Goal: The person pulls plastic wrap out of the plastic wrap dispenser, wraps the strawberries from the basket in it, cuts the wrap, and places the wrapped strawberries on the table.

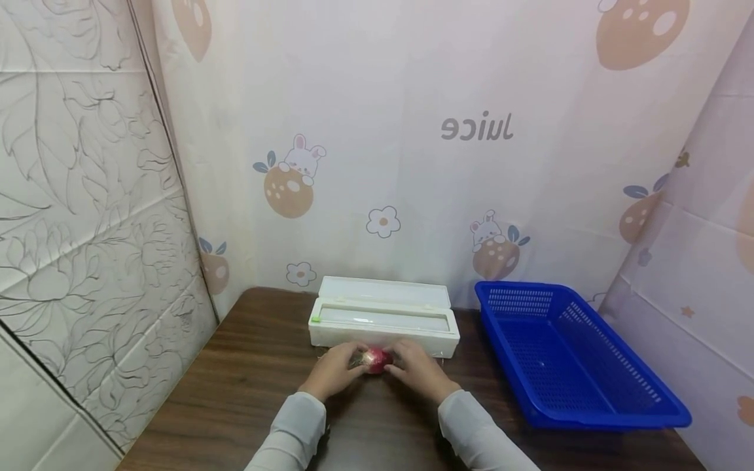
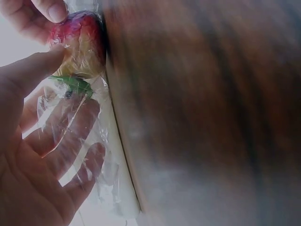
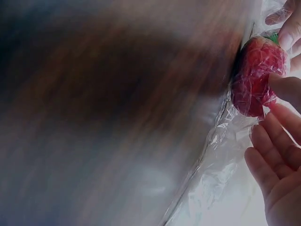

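Note:
A red fruit (image 1: 377, 360) with a paler yellowish end and green leaves (image 2: 75, 85) sits between both hands, wrapped in clear plastic film (image 2: 109, 181). My left hand (image 1: 332, 371) pinches the leafy end, thumb on the fruit, with the other fingers spread behind loose film. At the opposite end my right hand (image 1: 419, 369) holds it, its thumb pressed on the red side. Right behind stands a white cling film box (image 1: 383, 340), lid raised, a small green slider (image 1: 316, 319) at its left end. Film also trails along the box beside the right fingers.
A blue plastic basket (image 1: 524, 392) with perforated sides stands to the right. The dark wooden table (image 1: 235, 373) ends at a printed curtain (image 1: 383, 131) behind the box, and a patterned white panel (image 1: 88, 229) borders the left.

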`<state>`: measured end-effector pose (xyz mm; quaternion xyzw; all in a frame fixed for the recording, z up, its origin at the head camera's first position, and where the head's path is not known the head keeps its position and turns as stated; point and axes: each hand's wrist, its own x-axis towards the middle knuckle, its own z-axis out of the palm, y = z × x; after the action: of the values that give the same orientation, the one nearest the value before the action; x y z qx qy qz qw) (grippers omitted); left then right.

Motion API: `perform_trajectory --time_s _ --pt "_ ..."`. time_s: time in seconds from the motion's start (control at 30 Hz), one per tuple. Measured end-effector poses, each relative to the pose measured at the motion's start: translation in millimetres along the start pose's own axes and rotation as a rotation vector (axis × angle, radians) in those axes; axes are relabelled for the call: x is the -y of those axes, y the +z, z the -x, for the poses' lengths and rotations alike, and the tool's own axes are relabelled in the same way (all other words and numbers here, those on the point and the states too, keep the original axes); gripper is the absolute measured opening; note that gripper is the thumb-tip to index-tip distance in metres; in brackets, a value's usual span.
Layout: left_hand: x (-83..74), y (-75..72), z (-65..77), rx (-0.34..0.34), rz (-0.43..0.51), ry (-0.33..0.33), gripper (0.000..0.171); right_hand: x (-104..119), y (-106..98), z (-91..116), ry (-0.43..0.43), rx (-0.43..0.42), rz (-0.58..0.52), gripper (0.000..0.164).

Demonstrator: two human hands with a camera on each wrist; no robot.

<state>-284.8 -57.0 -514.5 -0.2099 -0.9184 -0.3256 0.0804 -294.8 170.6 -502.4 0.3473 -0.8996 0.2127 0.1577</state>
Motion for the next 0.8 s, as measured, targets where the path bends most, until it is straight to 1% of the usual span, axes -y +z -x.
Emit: perform_trajectory --time_s 0.1,0.23,0.4,0.53,0.63,0.8 --pt "-0.7 -0.4 -1.2 0.003 -0.002 -0.005 0.027 0.1 1.6 -1.1 0.021 0.003 0.012 0.024" --pt "-2.0 -3.3 -0.7 0.030 0.002 -0.014 0.023 -0.1 1.0 -1.8 0.027 0.019 0.005 0.018" --pt "-2.7 -8.7 2.0 0.089 0.014 -0.010 0.023 -0.8 -3.0 -1.6 0.019 0.075 -0.025 0.014" --pt "-2.7 -11.6 3.2 0.132 0.030 -0.001 0.022 -0.2 -5.6 -0.1 0.020 0.118 -0.029 0.014" --pt "-2.2 -13.2 4.2 0.176 0.069 0.009 0.022 0.6 -8.3 3.0 0.013 0.145 -0.033 0.017" --pt "-5.2 -17.8 6.7 0.239 0.124 0.031 0.024 3.2 -14.9 7.2 0.004 0.194 -0.082 0.017"
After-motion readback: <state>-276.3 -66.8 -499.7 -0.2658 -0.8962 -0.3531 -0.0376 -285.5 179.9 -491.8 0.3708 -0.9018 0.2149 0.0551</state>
